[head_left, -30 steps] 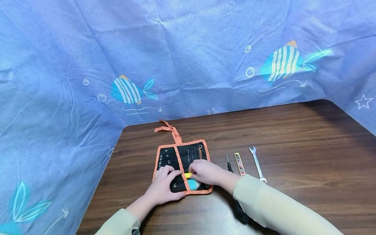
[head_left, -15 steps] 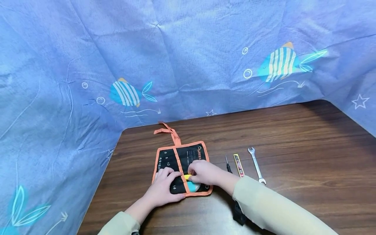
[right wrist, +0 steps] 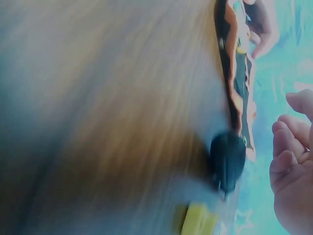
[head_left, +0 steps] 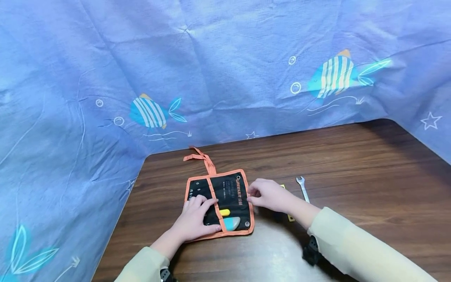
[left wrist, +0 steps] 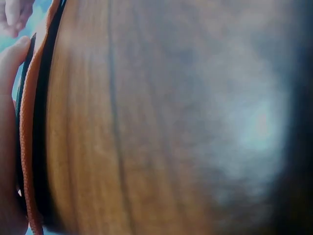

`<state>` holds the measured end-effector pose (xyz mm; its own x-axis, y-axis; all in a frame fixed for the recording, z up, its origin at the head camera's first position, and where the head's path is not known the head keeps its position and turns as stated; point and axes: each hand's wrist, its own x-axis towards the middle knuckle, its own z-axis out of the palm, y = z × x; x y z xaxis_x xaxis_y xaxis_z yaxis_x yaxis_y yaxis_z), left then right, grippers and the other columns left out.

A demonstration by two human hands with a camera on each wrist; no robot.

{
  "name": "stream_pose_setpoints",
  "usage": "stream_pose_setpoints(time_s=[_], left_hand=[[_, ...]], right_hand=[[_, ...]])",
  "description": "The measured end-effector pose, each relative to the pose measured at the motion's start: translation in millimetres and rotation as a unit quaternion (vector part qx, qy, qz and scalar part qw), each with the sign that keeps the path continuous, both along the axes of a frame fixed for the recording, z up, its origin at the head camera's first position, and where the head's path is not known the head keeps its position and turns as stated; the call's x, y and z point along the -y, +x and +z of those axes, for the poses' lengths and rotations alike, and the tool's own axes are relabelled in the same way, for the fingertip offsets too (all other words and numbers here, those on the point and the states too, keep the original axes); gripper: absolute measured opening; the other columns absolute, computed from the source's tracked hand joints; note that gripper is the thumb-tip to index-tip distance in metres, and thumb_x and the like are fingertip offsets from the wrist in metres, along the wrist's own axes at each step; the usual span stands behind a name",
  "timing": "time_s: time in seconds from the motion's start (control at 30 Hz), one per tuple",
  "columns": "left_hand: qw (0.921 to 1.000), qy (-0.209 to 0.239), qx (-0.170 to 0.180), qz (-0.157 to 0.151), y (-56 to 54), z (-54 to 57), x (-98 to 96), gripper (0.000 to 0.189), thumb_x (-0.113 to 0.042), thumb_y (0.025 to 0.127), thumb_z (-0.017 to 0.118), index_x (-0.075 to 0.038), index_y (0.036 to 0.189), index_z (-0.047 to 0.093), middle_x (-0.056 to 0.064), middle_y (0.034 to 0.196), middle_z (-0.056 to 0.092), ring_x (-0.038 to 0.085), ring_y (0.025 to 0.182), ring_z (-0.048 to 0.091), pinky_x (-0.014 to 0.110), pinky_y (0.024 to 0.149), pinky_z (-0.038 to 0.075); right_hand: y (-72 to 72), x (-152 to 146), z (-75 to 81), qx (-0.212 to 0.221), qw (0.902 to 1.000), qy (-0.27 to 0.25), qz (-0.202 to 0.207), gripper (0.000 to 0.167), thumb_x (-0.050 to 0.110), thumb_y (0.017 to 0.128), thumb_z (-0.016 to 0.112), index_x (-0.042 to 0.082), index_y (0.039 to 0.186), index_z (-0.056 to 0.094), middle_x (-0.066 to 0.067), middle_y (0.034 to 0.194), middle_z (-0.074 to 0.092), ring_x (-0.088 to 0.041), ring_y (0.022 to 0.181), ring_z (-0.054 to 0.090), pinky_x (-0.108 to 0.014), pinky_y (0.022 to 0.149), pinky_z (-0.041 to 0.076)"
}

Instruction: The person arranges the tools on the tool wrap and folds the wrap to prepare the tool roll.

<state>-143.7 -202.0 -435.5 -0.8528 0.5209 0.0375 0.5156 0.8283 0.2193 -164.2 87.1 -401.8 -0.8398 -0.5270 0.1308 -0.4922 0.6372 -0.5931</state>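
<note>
A black tool pouch (head_left: 229,192) with orange trim lies flat on the table. A yellow handle end (head_left: 224,212) and a teal-and-grey rounded handle (head_left: 231,223) stick out of its pocket. My left hand (head_left: 193,217) rests on the pouch, with fingertips and thumb near the orange band of the pocket. Just off the pouch's right edge is my right hand (head_left: 269,195), raised, its fingers loosely bent and holding nothing. Below it, in the right wrist view, lies a black screwdriver handle (right wrist: 227,159), hidden by the hand in the head view.
A yellow narrow pack (head_left: 291,218) is mostly covered by the right forearm. To its right lies an open-end wrench (head_left: 302,188), partly covered too. Orange ties (head_left: 208,160) stretch from the pouch's far edge. Behind the wooden table (head_left: 352,176) hangs a blue fish-print cloth (head_left: 225,78).
My right hand has let go of the yellow handle and moved right, off the pouch and over the screwdriver. The left hand has stayed on the pouch, shifting slightly.
</note>
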Motion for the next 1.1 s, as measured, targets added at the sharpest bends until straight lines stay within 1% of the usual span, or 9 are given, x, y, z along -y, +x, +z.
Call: stream_pose_setpoints(time_s=[0.17, 0.37, 0.5, 0.63, 0.7, 0.8, 0.93, 1.0, 1.1], left_hand=[[0.9998, -0.001, 0.018, 0.001, -1.0, 1.3, 2.7, 0.084, -0.082, 0.071, 0.046, -0.028, 0.135, 0.049, -0.008, 0.102, 0.04, 0.012, 0.094, 0.034, 0.037, 0.081, 0.028], [0.9996, -0.001, 0.028, 0.0, -6.2, 2.8, 4.2, 0.084, -0.083, 0.07, 0.047, -0.031, 0.136, 0.048, -0.008, 0.099, 0.039, 0.012, 0.091, 0.033, 0.035, 0.079, 0.028], [0.9994, 0.0, 0.036, -0.001, -9.0, 2.4, 3.9, 0.084, -0.083, 0.07, 0.047, -0.031, 0.136, 0.047, -0.008, 0.098, 0.039, 0.012, 0.09, 0.033, 0.035, 0.079, 0.028], [0.9992, -0.001, 0.041, -0.002, -11.2, 0.8, 3.9, 0.084, -0.083, 0.07, 0.046, -0.032, 0.136, 0.046, -0.008, 0.099, 0.039, 0.012, 0.091, 0.034, 0.036, 0.08, 0.029], [0.999, 0.002, 0.045, -0.005, -12.0, 0.1, 3.8, 0.083, -0.082, 0.07, 0.047, -0.033, 0.137, 0.045, -0.008, 0.1, 0.039, 0.013, 0.093, 0.034, 0.036, 0.081, 0.029], [0.9987, 0.006, 0.049, -0.008, -13.1, -0.8, 3.8, 0.082, -0.082, 0.07, 0.047, -0.036, 0.138, 0.043, -0.007, 0.101, 0.039, 0.013, 0.093, 0.034, 0.036, 0.081, 0.03], [0.9984, 0.012, 0.054, -0.008, -14.6, -1.5, 3.5, 0.082, -0.082, 0.07, 0.048, -0.036, 0.138, 0.043, -0.008, 0.1, 0.038, 0.013, 0.093, 0.033, 0.036, 0.08, 0.029], [0.9984, 0.014, 0.055, -0.007, -15.6, -1.6, 3.6, 0.082, -0.081, 0.07, 0.048, -0.036, 0.138, 0.043, -0.008, 0.099, 0.037, 0.013, 0.092, 0.033, 0.037, 0.08, 0.029], [0.9985, 0.016, 0.052, -0.007, -17.0, -1.5, 3.9, 0.081, -0.08, 0.071, 0.049, -0.035, 0.138, 0.044, -0.008, 0.098, 0.037, 0.013, 0.092, 0.033, 0.036, 0.08, 0.028]], right_hand=[[4.1, -24, -3.1, -0.017, 0.9997, 0.005, -0.018, 0.013, 0.02, 0.084, 0.069, 0.01, 0.091, 0.064, 0.007, 0.083, 0.056, -0.006, 0.075, 0.054, -0.028, 0.069, 0.046], [11.8, -61, -8.3, -0.045, 0.9982, 0.01, -0.038, 0.014, 0.018, 0.08, 0.071, 0.01, 0.086, 0.062, 0.007, 0.078, 0.053, -0.006, 0.07, 0.051, -0.026, 0.064, 0.045], [16.1, -84, -12.2, -0.059, 0.9966, 0.017, -0.056, 0.015, 0.021, 0.079, 0.073, 0.013, 0.084, 0.061, 0.009, 0.075, 0.051, -0.004, 0.068, 0.049, -0.026, 0.062, 0.043], [21.7, -102, -13.9, -0.055, 0.9951, 0.022, -0.079, 0.018, 0.024, 0.077, 0.075, 0.016, 0.084, 0.06, 0.008, 0.077, 0.05, -0.005, 0.069, 0.047, -0.027, 0.062, 0.042], [25.1, -109, -14.4, -0.054, 0.9943, 0.025, -0.089, 0.023, 0.025, 0.075, 0.076, 0.014, 0.086, 0.06, 0.007, 0.079, 0.05, -0.006, 0.07, 0.047, -0.028, 0.063, 0.042], [29.9, -117, -15.7, -0.044, 0.9944, 0.025, -0.092, 0.033, 0.03, 0.072, 0.079, 0.011, 0.088, 0.057, 0.005, 0.079, 0.05, -0.007, 0.07, 0.048, -0.028, 0.063, 0.042], [34.5, -124, -18.2, -0.013, 0.9958, 0.029, -0.086, 0.046, 0.037, 0.068, 0.081, 0.009, 0.088, 0.051, 0.004, 0.079, 0.049, -0.007, 0.069, 0.047, -0.027, 0.061, 0.041], [35.6, -127, -19.3, 0.003, 0.9956, 0.037, -0.086, 0.048, 0.039, 0.067, 0.081, 0.01, 0.088, 0.05, 0.003, 0.079, 0.049, -0.007, 0.069, 0.046, -0.027, 0.061, 0.04], [36.1, -130, -20.8, 0.013, 0.9952, 0.047, -0.084, 0.047, 0.038, 0.067, 0.081, 0.011, 0.088, 0.049, 0.003, 0.08, 0.047, -0.007, 0.069, 0.045, -0.027, 0.062, 0.039]])
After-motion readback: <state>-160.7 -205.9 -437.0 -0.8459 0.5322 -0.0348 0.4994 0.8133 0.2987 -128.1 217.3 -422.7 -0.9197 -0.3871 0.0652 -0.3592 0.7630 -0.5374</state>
